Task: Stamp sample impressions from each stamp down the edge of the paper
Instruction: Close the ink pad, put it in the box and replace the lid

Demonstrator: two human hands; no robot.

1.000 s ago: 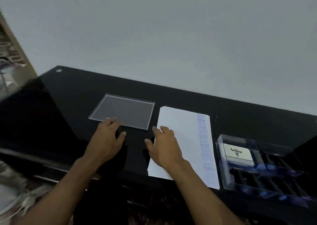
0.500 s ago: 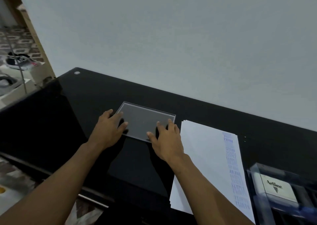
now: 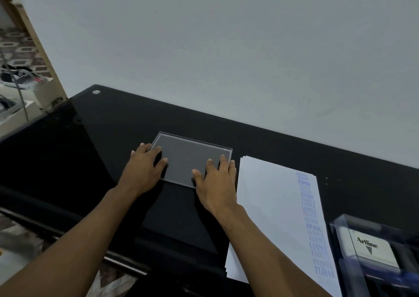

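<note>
Stamped paper stack (image 3: 272, 210) lies just right of the right hand (image 3: 216, 181); the stamp case (image 3: 376, 251) sits beyond it. Since half a second ago, the right hand has slid further onto the clear acrylic lid (image 3: 192, 158). Left hand (image 3: 145, 169) and right hand rest flat, fingers spread, on the lid's near corners, on the bench (image 3: 113, 126), gripping nothing.

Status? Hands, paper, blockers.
Both hands, left and right, flat on clear lid. Paper stamped down right edge. Stamp box open, nothing blocking.
</note>
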